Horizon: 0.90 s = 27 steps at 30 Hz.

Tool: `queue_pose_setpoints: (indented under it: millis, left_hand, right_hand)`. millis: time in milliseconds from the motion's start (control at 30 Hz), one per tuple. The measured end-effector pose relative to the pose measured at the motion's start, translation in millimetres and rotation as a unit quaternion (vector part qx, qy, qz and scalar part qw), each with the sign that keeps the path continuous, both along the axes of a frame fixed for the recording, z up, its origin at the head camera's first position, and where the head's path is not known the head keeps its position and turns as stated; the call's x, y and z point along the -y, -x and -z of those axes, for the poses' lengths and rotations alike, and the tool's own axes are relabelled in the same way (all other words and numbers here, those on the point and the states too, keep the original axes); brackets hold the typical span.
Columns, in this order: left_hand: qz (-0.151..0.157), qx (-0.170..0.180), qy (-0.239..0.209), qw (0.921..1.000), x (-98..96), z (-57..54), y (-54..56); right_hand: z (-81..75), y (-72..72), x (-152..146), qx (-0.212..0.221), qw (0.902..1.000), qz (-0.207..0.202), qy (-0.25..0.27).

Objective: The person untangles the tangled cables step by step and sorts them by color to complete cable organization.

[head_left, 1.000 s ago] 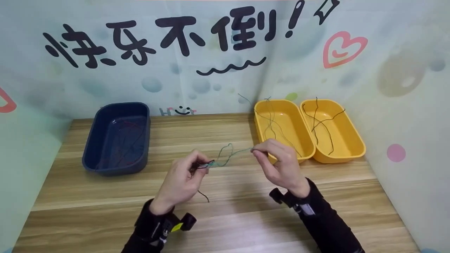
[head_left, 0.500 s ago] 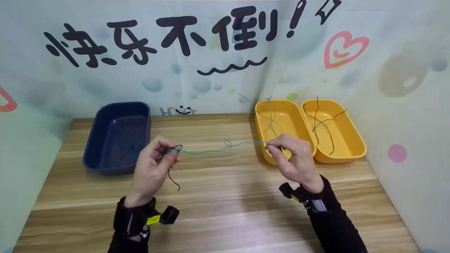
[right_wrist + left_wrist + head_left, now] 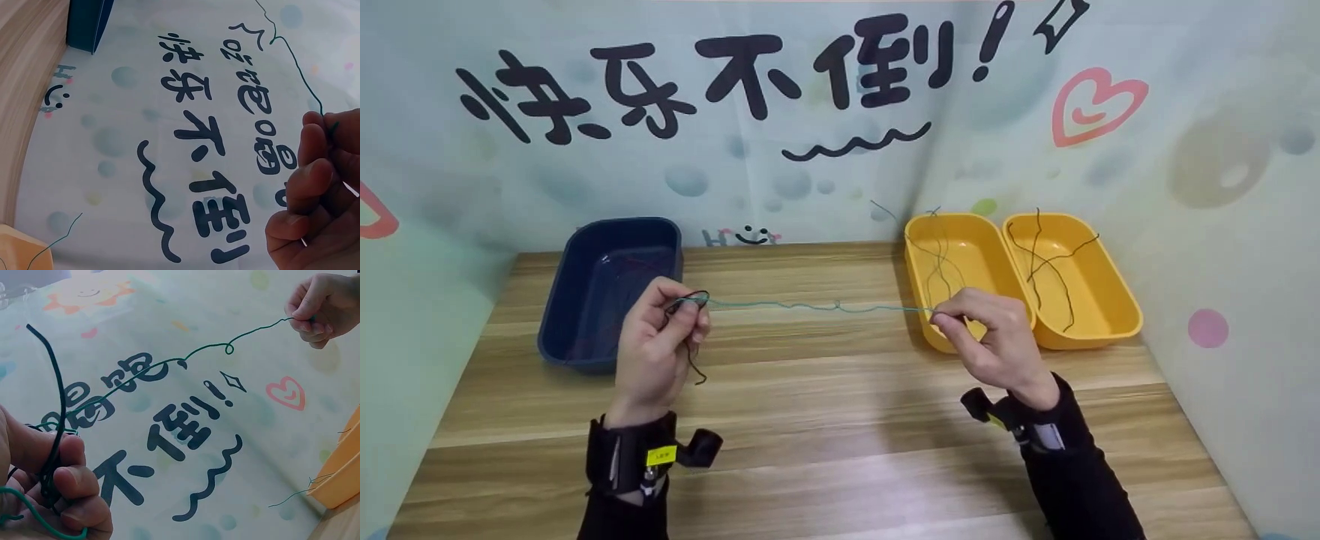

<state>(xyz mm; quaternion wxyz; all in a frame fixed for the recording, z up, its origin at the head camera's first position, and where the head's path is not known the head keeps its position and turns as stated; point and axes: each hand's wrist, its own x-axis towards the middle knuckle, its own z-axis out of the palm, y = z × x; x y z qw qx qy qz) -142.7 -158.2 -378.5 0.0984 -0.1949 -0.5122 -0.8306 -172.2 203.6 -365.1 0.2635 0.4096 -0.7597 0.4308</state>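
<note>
A thin green wire [image 3: 765,304] stretches almost straight between both hands, above the table. Its left part is pinched by thumb and forefinger of the left hand [image 3: 649,356], which also holds a bunched black wire [image 3: 58,382]. One black end hangs below that hand, and a green length shows at the palm in the left wrist view. The right hand [image 3: 994,337] pinches the green wire's other end, in front of the left yellow bin. Between the hands, a small kinked loop remains in the green wire, clearest in the left wrist view.
A dark blue bin [image 3: 553,300] with red and dark wires stands behind the left hand. On the right, a left yellow bin [image 3: 979,259] holds green wires, some over its rim. Beside it, a right yellow bin [image 3: 1099,300] holds black wires. A printed backdrop [image 3: 840,187] rises behind.
The left hand has moved left and up to the blue bin; the right hand has shifted slightly right. The green wire between them has gone from slack and looped to nearly straight.
</note>
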Motion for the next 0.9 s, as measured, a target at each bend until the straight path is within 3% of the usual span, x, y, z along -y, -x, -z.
queue_pose_setpoints:
  millis: [400,700,900]
  left_hand:
    - [-0.015,0.074,0.000,0.9971,5.2,9.1,7.4]
    - [-0.023,0.086,-0.113,0.9897,9.7,9.9,10.3]
    - [-0.026,0.098,-0.119,0.9877,9.4,9.4,10.8]
  right_hand:
    - [-2.3,0.7,-4,-0.006,0.9998,-0.001,-0.021]
    - [-4.9,2.9,-11,-0.005,0.9998,0.016,0.014]
    - [-7.8,4.0,-16,-0.004,0.9990,0.032,0.032]
